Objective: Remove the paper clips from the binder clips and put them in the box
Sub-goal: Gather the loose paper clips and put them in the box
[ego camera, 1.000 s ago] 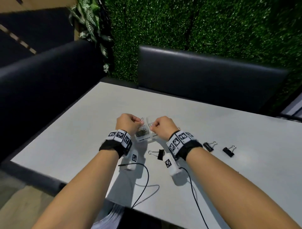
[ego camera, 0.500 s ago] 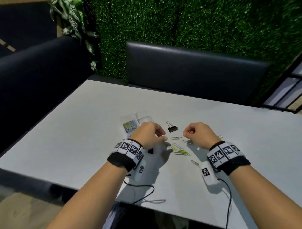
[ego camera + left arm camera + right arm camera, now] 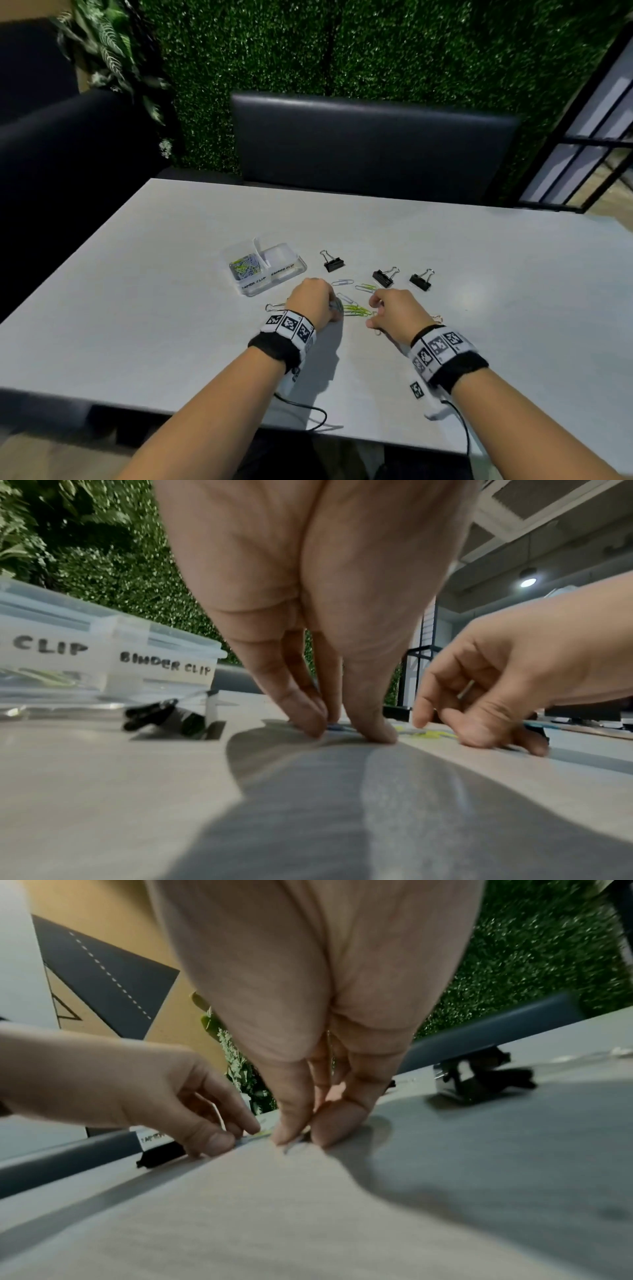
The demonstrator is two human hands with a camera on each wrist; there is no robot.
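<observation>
Both now lowered from box [image 3: 263,270] to tabletop [image 3: 171,274]: left hand [image 3: 313,303] and right hand [image 3: 394,313] each pinching loose paper clips [image 3: 356,310]; boxing pending.

Box [image 3: 263,269] sits left of three binder clips [image 3: 333,262]; paper clips [image 3: 356,310] apparently lie just before them.

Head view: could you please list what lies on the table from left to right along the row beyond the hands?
Clear divided box → first black binder clip → second black binder clip → third black binder clip.
</observation>
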